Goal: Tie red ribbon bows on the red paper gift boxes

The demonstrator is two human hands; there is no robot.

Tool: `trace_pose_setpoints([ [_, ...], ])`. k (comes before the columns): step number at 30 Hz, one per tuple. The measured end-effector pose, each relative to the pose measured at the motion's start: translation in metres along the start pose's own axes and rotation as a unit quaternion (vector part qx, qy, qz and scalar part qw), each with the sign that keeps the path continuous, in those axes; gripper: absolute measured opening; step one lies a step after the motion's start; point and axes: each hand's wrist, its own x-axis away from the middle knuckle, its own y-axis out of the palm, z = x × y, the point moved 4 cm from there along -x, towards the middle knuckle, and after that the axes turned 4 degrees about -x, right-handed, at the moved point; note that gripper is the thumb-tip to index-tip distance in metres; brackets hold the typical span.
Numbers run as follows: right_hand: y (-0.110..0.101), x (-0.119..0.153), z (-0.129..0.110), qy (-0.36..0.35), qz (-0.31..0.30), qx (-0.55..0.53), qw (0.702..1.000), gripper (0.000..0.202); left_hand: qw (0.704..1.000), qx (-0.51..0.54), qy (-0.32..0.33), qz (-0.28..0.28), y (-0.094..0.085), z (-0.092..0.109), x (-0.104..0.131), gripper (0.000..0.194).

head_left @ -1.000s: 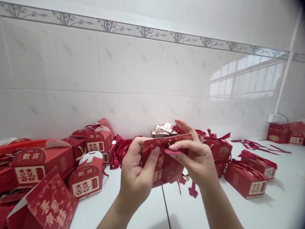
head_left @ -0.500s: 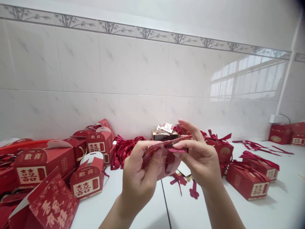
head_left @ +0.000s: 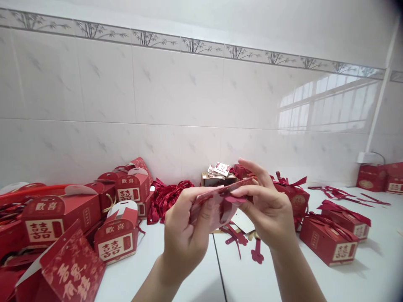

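Note:
Above the table, my left hand [head_left: 187, 235] is closed around a red printed gift box [head_left: 217, 214], thumb on its near face and fingers behind. The box is tilted, and its shape is partly covered by my hands. My right hand [head_left: 270, 209] pinches a small dark red tag [head_left: 235, 199] between thumb and forefinger, at the box's upper right edge. The other fingers of that hand are raised. Whether the tag is joined to the box I cannot tell. On the table below lie flower-ended red tags [head_left: 257, 252] and a white card [head_left: 244, 221].
Red gift boxes [head_left: 115, 241] crowd the left side. Behind my left hand is a heap of red ribbons [head_left: 170, 195]. A small box with cards [head_left: 220, 170] on top stands by the tiled wall. Ribbon-tied boxes [head_left: 329, 239] and loose ribbons [head_left: 336, 193] lie on the right.
The held box is tipped slightly flatter, and my right fingers with the tag have shifted a little. The whole view has moved slightly. Both grips stay the same.

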Motion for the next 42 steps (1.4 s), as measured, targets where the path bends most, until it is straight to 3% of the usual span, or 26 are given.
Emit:
trace_pose_setpoints([
  [3,0.002,0.0,0.001,0.015,-0.007,0.001,1.0,0.018,1.0,-0.007,0.007,0.003,0.0,0.0,0.0,0.029],
  [12,0.0,0.001,0.001,-0.04,-0.011,0.026,0.999,0.025,0.997,-0.042,0.064,-0.007,0.001,0.002,-0.001,0.034],
  [16,-0.004,0.0,-0.006,-0.095,-0.032,0.11,0.989,0.027,0.992,-0.056,0.105,-0.031,0.0,0.001,-0.003,0.033],
  [21,-0.006,-0.002,-0.015,-0.179,-0.045,0.231,0.955,0.026,0.98,-0.11,0.153,-0.061,-0.001,-0.001,-0.003,0.035],
  [28,-0.003,0.0,-0.02,-0.218,-0.055,0.294,0.929,0.028,0.977,-0.128,0.158,-0.068,0.002,-0.004,-0.001,0.036],
  [42,-0.007,-0.001,-0.02,-0.227,-0.085,0.305,0.921,0.034,0.986,-0.078,0.122,-0.087,0.006,-0.003,-0.002,0.042],
])
